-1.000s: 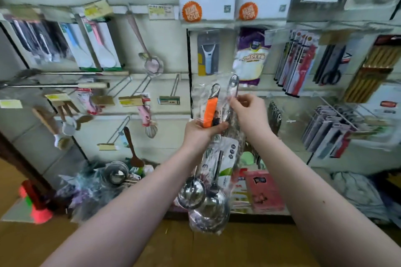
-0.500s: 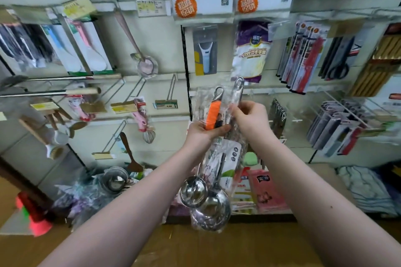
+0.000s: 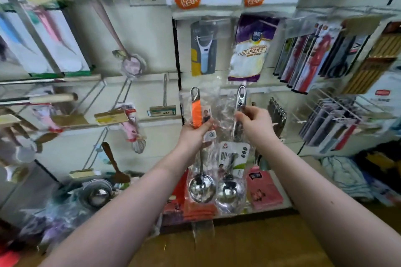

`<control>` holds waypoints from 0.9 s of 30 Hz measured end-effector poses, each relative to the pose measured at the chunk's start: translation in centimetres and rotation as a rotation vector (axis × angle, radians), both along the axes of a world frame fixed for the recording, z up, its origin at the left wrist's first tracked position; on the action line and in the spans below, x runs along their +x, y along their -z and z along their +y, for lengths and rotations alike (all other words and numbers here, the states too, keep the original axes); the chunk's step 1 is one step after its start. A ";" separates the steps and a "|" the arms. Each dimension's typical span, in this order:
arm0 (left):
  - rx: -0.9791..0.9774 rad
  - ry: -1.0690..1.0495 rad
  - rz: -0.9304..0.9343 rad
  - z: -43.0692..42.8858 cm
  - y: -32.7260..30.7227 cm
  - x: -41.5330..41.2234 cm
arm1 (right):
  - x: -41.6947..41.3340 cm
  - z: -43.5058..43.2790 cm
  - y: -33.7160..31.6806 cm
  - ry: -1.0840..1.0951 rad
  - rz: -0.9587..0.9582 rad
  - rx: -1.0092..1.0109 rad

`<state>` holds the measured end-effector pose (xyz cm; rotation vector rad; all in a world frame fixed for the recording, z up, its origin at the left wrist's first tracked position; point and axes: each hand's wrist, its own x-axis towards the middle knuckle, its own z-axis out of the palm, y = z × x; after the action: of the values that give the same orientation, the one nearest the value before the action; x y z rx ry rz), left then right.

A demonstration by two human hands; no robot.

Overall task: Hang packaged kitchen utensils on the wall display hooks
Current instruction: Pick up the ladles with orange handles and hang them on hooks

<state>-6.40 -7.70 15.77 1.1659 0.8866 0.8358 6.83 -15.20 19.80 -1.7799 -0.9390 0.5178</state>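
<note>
My left fingers (image 3: 206, 125) are curled round the orange plastic grip of a steel ladle sealed in a clear plastic sleeve (image 3: 196, 112), thumb across the front. That way the left hand (image 3: 194, 136) carries the weight from the handle and the bowl hangs straight down. My right fingers (image 3: 246, 112) pinch the shaft of a second, all-steel ladle in its own clear sleeve with a white and green card (image 3: 241, 102). The right hand (image 3: 256, 124) grips it just below the hanging eye. I hold both high on the handle, I judge, so that the eyes at the top stay free for a hook.

The two ladles hang side by side, apart at the top, with their bowls close together low down; whether the sleeves touch I cannot tell. Both are in the air before the pale slatted wall panel (image 3: 152, 50), and neither is on a hook yet.

A wire hook with a price tag at its tip (image 3: 165, 93) sticks out just left of the orange ladle and seems bare, so I'd aim there. Above hang a carded peeler (image 3: 204, 50) and a purple and white bag (image 3: 251, 50). Pink packets (image 3: 263, 191) lie below the bowls.
</note>
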 end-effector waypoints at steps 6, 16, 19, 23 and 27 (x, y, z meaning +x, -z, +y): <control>-0.076 -0.023 0.062 1.1 2.7 0.6 | 1.4 1.8 4.1 0.020 0.013 -0.102; -0.190 -0.151 0.183 3.0 7.0 3.8 | 3.7 4.4 10.1 -0.062 0.075 -0.264; -0.197 -0.200 0.293 3.6 8.3 4.6 | 4.2 5.3 11.6 -0.088 0.105 -0.341; -0.145 -0.218 0.368 3.9 10.0 5.3 | 4.8 6.1 14.1 -0.134 0.118 -0.420; -0.112 -0.221 0.410 3.9 11.3 6.1 | 5.6 6.3 16.0 -0.172 0.138 -0.423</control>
<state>-0.26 -3.75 4.45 1.1736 1.4024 0.7225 12.48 -8.90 3.81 -2.0133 -0.9381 0.9961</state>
